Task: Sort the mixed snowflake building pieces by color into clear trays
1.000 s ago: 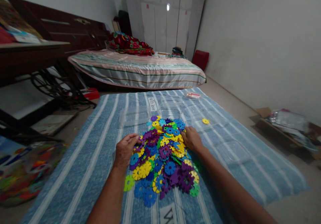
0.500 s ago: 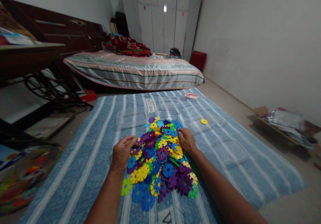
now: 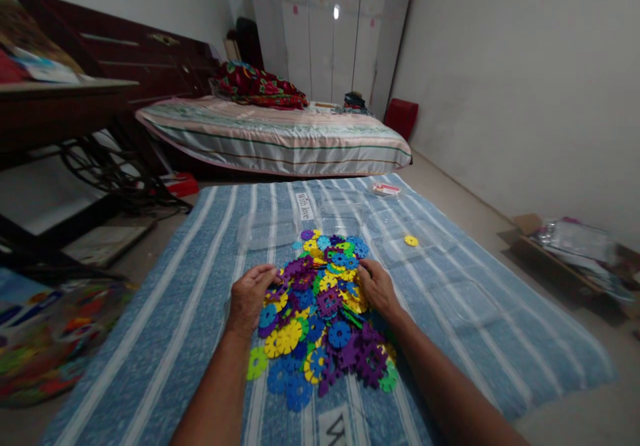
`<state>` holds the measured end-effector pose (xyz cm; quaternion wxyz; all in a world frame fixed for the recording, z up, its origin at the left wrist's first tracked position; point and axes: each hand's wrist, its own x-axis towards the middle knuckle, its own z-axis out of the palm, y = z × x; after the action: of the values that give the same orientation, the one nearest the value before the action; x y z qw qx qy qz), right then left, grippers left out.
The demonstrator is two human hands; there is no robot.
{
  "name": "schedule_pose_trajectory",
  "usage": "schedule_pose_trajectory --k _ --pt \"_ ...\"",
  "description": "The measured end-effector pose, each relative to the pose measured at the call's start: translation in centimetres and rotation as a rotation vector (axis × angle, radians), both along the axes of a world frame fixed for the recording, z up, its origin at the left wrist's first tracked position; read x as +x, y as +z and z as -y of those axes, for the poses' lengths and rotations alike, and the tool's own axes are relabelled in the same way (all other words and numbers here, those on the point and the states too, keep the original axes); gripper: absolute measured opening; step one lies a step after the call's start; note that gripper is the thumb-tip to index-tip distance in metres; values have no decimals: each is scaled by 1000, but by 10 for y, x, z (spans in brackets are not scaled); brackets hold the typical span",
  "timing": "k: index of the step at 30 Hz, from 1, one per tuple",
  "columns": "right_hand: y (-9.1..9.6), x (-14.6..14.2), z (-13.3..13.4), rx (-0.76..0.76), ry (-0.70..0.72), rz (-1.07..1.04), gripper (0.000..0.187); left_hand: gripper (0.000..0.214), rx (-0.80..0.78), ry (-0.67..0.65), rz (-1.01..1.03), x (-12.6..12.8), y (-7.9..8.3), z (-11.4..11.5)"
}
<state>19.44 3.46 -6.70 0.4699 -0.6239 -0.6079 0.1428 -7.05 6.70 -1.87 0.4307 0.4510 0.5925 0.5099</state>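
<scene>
Smooth plastic discs (image 3: 320, 306), woven cloth mat (image 3: 190, 299)

Striped mat (image 3: 190, 313) w/ disc pile (image 3: 320, 306), clear trays (image 3: 265, 231).

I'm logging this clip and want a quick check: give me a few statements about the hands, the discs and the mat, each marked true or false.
1. The left hand and the right hand both touch the pile of discs. True.
2. A single yellow disc lies apart from the pile. True.
3. The mat is plain red. False: it is blue with pale stripes.
4. The right hand holds a disc high above the pile. False: it rests on the pile's right side.
</scene>
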Motion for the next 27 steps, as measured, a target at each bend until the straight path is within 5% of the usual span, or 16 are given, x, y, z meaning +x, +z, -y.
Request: schedule_pose_trajectory --k 6,12,17,27 --pt "23 30 11 246 -173 280 25 39 -3 -8 21 0 -2 1" --pt "26 73 1 -32 -359 615 20 35 39 -11 23 -1 -6 -1" --pt "18 65 -3 -131 -336 609 18 34 37 6 37 -1 -7 -1" --pt "23 39 2 -63 -225 569 18 35 4 11 98 1 -7 -1"
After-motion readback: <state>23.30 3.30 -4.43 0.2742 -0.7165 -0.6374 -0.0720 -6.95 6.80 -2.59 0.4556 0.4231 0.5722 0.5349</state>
